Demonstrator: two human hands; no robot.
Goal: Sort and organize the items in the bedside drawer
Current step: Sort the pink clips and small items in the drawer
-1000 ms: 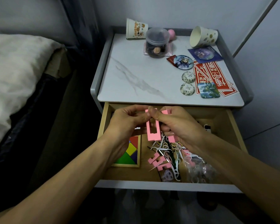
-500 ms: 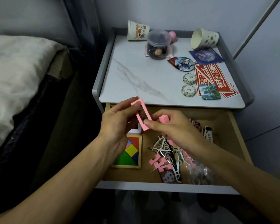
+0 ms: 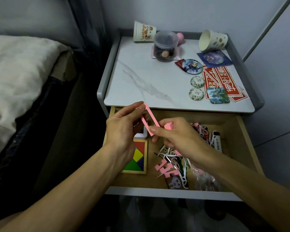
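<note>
Your left hand pinches the upper end of the frame between thumb and fingers. Your right hand pinches its lower end, with a block tucked in the same fingers. You hold the frame tilted at both ends above the back left of the open drawer. That grip looks meant for turning it or trying the block against it before either gets a place.

In the drawer, a tangram lies at the left and pink pieces are tangled with floss picks in the middle. A lighter sits near the right wall and a clear bag at the front right.

On the bench, a lidded jar holds small dark things. A tipped cup shows nothing inside.
</note>
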